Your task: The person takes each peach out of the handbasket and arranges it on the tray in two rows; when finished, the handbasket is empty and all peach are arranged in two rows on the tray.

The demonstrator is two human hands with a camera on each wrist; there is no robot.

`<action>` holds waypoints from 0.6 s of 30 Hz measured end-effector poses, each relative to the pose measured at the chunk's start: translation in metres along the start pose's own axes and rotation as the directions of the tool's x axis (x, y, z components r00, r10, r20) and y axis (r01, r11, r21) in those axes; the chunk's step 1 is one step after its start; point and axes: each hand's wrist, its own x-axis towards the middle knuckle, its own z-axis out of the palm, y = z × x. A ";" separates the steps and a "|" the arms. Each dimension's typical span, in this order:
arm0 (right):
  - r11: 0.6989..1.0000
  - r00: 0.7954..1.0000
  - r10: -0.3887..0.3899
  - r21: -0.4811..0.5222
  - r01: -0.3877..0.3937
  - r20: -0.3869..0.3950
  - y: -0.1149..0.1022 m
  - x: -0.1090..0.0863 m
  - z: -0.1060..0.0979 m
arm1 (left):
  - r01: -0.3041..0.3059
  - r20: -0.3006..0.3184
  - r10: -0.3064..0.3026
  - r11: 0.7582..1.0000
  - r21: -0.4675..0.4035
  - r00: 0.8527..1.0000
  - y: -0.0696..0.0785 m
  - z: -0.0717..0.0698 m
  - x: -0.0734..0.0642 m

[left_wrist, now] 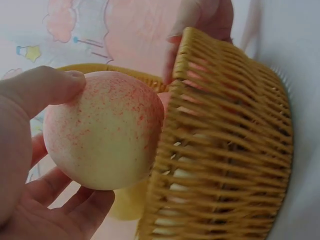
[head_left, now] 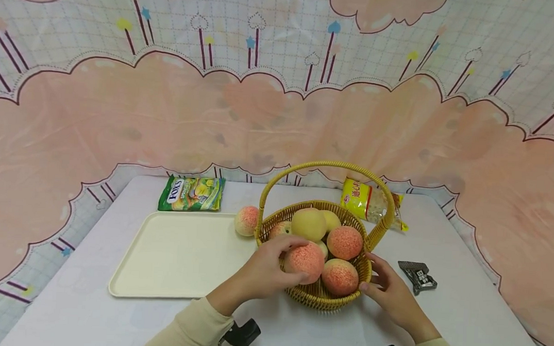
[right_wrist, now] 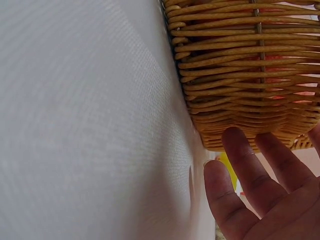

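Note:
My left hand (head_left: 268,268) grips a pink-red peach (head_left: 304,263) over the near left rim of a woven wicker basket (head_left: 320,301). In the left wrist view the thumb lies on top of the peach (left_wrist: 105,132), with fingers beneath and its pale side showing. More peaches fill the basket, among them a red one (head_left: 344,243), another red one (head_left: 340,277) and a pale yellow one (head_left: 309,224). Against the basket's right side rests my right hand (head_left: 392,294). Its fingers (right_wrist: 250,175) are extended at the wicker wall in the right wrist view.
Left of the basket lies a cream tray (head_left: 176,256), with a single peach (head_left: 246,221) by its far right corner. Behind the tray is a green Fox's candy bag (head_left: 192,194). A yellow snack bag (head_left: 370,202) sits behind the basket, and a small black packet (head_left: 418,276) lies at right.

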 end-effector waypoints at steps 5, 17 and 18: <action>1.000 1.000 -0.003 0.004 0.003 0.000 0.001 0.000 0.000 | -0.009 -0.042 0.009 1.000 0.006 0.999 0.001 -0.014 -0.010; 1.000 1.000 0.011 0.009 -0.011 0.007 0.001 0.000 0.000 | 0.046 -0.130 -0.041 0.998 0.035 0.991 -0.015 -0.048 -0.043; 1.000 1.000 0.016 0.013 -0.017 0.010 0.001 0.000 0.000 | 0.052 -0.137 -0.047 0.998 0.033 0.990 -0.017 -0.050 -0.045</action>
